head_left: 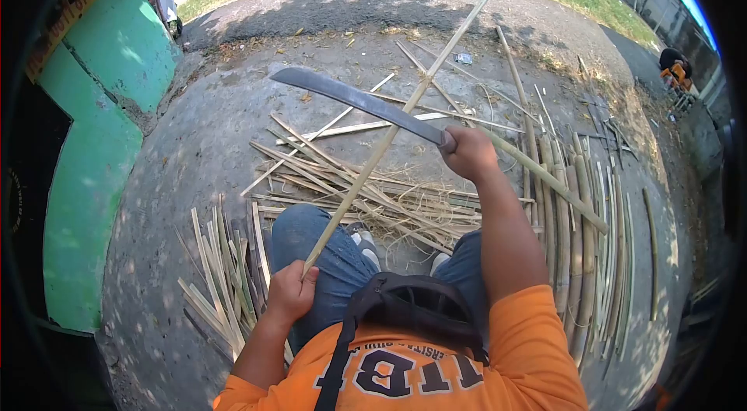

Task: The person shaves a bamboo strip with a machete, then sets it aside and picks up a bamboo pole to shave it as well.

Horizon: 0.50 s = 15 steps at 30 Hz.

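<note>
My right hand (471, 154) is closed around the handle of a machete (334, 90), its long dark blade pointing to the upper left. Near my left knee, my left hand (291, 292) grips the lower end of a long bamboo strip (354, 189). The strip slants up and away to the right, and the blade crosses it around its middle. Below both, between my feet and the blade, lies a loose pile of split bamboo strips (389, 205) with curly shavings (416, 197) on it.
Bamboo poles (574, 255) and thin strips lie along my right. Another bundle of strips (218, 271) lies at my left. Several loose strips (342, 129) cross the concrete ground ahead. A green wall (101, 146) stands at the left, and an orange machine (678, 80) sits far right.
</note>
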### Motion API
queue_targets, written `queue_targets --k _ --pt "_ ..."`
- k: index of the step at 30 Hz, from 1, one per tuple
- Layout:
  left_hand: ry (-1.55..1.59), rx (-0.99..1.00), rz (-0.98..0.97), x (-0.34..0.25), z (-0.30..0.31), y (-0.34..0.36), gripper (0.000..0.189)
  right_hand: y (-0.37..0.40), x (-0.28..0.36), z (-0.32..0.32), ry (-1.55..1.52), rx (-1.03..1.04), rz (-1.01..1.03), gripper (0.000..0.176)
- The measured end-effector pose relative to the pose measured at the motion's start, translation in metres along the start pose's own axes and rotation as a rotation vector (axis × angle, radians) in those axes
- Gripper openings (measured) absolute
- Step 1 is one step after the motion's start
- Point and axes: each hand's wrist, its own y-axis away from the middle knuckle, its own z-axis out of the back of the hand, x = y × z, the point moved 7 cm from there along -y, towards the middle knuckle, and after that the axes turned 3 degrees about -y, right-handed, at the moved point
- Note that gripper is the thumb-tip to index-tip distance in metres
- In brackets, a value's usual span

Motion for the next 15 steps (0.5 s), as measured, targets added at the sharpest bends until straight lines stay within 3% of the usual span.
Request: queue_targets --k 2,6,9,15 --pt "-0.003 -0.003 -0.008 -0.002 0.0 -0.001 0.039 -0.003 -0.027 0.019 -0.115 -0.102 -0.198 0.016" --pt "-0.013 0.011 -0.019 -0.002 -0.001 -0.003 0.039 0.004 -0.027 0.018 -0.191 -0.024 -0.225 0.018" --pt "-0.003 0.013 -0.015 -0.004 -0.002 -0.004 0.039 0.008 -0.002 0.017 -0.085 -0.037 -0.093 0.024" --pt "-0.01 0.014 -0.028 -0.003 -0.001 -0.005 0.04 0.018 0.056 -0.011 0.05 0.177 0.31 0.01"
